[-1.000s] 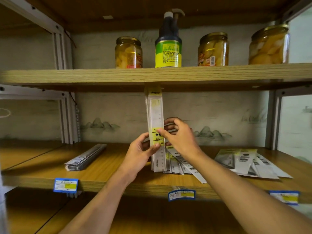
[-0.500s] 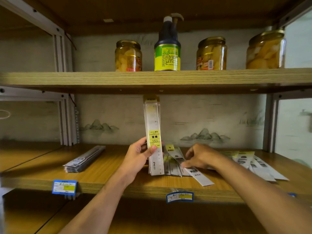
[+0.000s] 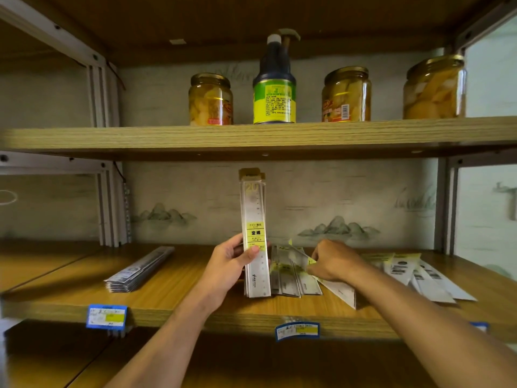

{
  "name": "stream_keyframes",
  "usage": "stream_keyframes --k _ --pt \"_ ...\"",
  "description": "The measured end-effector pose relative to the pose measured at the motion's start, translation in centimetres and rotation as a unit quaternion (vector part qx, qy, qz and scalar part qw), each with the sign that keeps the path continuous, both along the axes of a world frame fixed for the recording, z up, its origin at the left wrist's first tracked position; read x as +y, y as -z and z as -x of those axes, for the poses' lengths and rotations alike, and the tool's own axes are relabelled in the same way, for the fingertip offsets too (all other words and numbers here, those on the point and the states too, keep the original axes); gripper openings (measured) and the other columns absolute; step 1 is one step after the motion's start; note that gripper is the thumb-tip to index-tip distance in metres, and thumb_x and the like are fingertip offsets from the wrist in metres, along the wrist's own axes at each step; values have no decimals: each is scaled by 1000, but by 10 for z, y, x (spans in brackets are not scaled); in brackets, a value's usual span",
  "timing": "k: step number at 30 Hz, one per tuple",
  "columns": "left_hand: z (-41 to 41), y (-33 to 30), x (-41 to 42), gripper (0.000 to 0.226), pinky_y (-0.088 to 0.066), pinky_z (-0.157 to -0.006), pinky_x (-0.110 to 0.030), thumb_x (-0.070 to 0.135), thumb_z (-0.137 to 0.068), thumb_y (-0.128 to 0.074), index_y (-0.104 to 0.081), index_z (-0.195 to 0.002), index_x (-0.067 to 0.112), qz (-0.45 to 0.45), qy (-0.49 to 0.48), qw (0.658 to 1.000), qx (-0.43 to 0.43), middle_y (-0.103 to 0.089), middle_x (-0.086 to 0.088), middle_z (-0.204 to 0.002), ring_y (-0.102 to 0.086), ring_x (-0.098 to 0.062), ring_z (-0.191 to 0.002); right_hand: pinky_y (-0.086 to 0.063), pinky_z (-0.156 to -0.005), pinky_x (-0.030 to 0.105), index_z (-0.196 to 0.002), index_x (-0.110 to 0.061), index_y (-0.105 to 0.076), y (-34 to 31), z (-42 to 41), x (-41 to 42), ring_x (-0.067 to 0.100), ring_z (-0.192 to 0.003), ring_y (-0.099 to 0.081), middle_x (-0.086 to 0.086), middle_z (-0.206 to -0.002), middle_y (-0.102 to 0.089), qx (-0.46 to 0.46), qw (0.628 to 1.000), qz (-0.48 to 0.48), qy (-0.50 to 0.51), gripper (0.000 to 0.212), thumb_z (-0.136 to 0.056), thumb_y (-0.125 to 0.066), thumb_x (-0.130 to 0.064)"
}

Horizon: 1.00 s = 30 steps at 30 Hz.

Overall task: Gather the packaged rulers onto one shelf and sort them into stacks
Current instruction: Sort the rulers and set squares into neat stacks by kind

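Head view: the left hand [image 3: 228,268] grips an upright bundle of packaged rulers [image 3: 254,236], thumb across its front and fingers [image 3: 233,247] curled behind, its lower end standing on the wooden shelf [image 3: 173,301]. Just to its right the right hand [image 3: 334,261] pinches one ruler [image 3: 331,282] from a loose fan of packets [image 3: 291,278] lying flat. A neat grey stack [image 3: 140,270] lies well to the left; more packets [image 3: 419,273] are spread at the right. Above stand three jars [image 3: 211,99] and a dark bottle [image 3: 274,88].

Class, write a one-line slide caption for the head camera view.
Left hand holds a ruler bundle upright on the shelf while right hand pinches a loose ruler.
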<state>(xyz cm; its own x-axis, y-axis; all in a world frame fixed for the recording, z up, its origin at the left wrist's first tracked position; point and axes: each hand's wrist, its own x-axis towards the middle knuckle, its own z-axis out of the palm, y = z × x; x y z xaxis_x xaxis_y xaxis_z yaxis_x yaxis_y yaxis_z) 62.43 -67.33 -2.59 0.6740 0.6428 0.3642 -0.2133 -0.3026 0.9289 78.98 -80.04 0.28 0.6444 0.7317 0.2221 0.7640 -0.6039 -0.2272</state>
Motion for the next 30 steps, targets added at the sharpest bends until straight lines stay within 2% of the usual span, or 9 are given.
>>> stream_keyframes --k 4,6,10,13,15,19,22,25,30 --pt "0 0 0 33 -45 -103 -46 14 -92 -59 -59 -113 40 0 1 1000 -3 -71 8 -115 -64 -18 -112 -46 -61 32 -100 -6 -73 4 -14 -6 21 -71 -63 9 -89 -71 73 993 -91 -15 34 -86 -62 -34" --pt "1 0 -1 32 -48 -99 -42 14 -93 -58 -59 -112 40 0 2 1000 -8 -72 9 -112 -65 -17 -111 -47 -62 28 -105 -15 -69 1 -14 -11 16 -72 -63 3 -95 -70 132 974 -179 -34 24 -89 -61 -32" --pt "2 -2 -5 34 -49 -80 -26 14 -92 -59 -59 -119 35 10 -2 1000 -17 -72 10 -110 -65 -9 -106 -54 -74 30 -112 -18 -66 -9 1 -16 15 -82 -68 -3 -97 -71 311 862 -375 -142 21 -93 -59 -15" --pt "4 -4 -8 33 -47 -72 -20 14 -92 -59 -59 -118 35 13 2 1000 -18 -71 12 -109 -65 -3 -102 -57 -71 27 -110 -19 -64 -14 15 -14 15 -89 -70 1 -100 -72 389 802 -408 -196 21 -94 -58 -9" --pt "5 -5 -9 32 -49 -73 -21 15 -92 -60 -60 -115 37 12 6 1000 -17 -72 11 -109 -67 -4 -101 -58 -71 29 -111 -20 -65 -13 21 -8 15 -90 -71 1 -101 -73 393 802 -397 -212 21 -92 -60 -12" --pt "6 -5 -9 30 -51 -79 -25 17 -91 -61 -62 -112 37 -9 16 1000 -12 -73 13 -109 -67 -3 -102 -58 -84 38 -111 -23 -66 -2 33 11 14 -94 -70 -2 -104 -73 380 819 -373 -212 23 -90 -63 -15" --pt "9 -5 -10 33 -55 -75 -20 16 -91 -60 -62 -120 31 -32 28 999 -13 -72 9 -113 -66 -4 -105 -60 -78 36 -114 -18 -66 -1 38 18 15 -92 -71 -1 -104 -72 365 827 -369 -214 24 -90 -64 -13" --pt "10 -5 -10 37 -56 -80 -22 16 -90 -60 -61 -125 28 -42 36 998 -16 -72 7 -114 -67 -7 -107 -61 -73 35 -113 -16 -65 -2 41 21 15 -88 -71 0 -102 -70 347 834 -376 -206 25 -88 -66 -10" --pt "9 -5 -11 40 -57 -84 -27 21 -84 -61 -62 -123 28 -44 51 997 -22 -73 7 -112 -68 -9 -104 -60 -64 29 -104 -24 -66 -1 43 24 14 -78 -70 -5 -89 -69 265 871 -368 -192 20 -85 -72 -20"
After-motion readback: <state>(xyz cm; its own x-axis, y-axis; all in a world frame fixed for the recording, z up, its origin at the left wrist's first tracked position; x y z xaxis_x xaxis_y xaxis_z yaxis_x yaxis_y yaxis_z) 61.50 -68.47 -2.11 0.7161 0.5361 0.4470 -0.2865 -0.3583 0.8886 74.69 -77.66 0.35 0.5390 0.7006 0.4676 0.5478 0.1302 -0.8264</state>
